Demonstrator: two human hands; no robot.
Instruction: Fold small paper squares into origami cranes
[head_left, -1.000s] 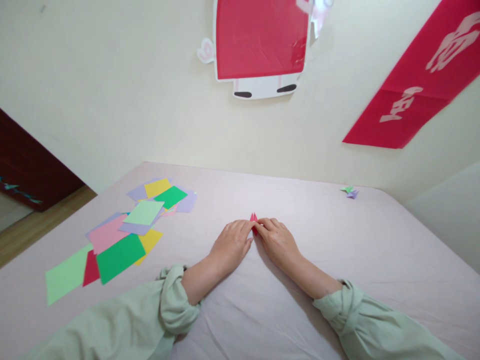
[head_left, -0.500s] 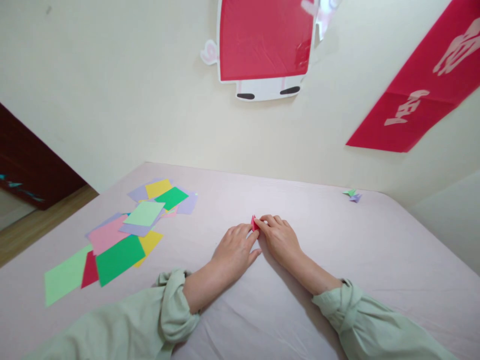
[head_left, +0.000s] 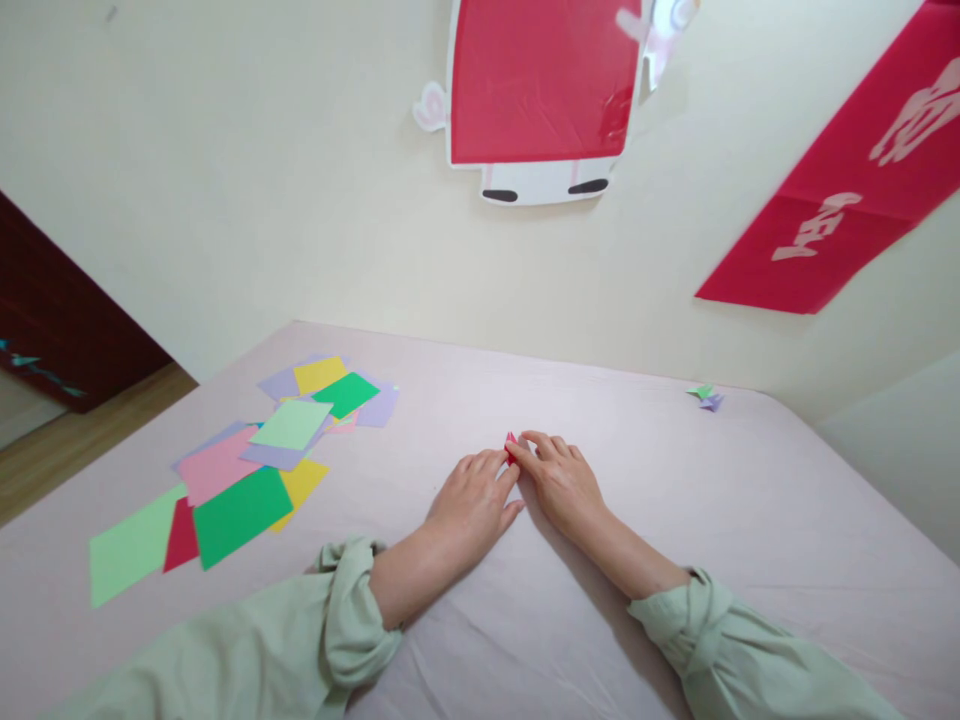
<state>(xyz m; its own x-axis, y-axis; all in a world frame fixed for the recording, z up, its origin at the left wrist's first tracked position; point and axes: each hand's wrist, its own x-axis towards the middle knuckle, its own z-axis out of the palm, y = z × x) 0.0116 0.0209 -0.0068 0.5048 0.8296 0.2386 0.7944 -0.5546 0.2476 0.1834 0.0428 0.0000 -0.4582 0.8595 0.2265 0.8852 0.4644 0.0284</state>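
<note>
A small folded piece of red paper [head_left: 511, 447] rests on the cloth-covered surface, between the fingertips of both my hands. My left hand [head_left: 472, 497] holds it from the left, fingers together and the thumb pointing right below it. From the right, my right hand [head_left: 562, 478] presses on it with thumb and index finger, the other fingers curled beside them. Most of the red paper is hidden by the fingertips; only its pointed upper part shows.
Loose paper sheets in several colours, among them a green sheet [head_left: 244, 515] and a pink sheet [head_left: 217, 465], overlap on the left of the pale cloth [head_left: 585, 640]. Small green [head_left: 703, 392] and purple folded papers [head_left: 712, 403] lie at the far right edge. A wall [head_left: 360, 250] rises behind.
My view has shifted slightly, so the scene sits a little further right. Both hands stay at the red paper, with the right fingertips moved slightly over it.
</note>
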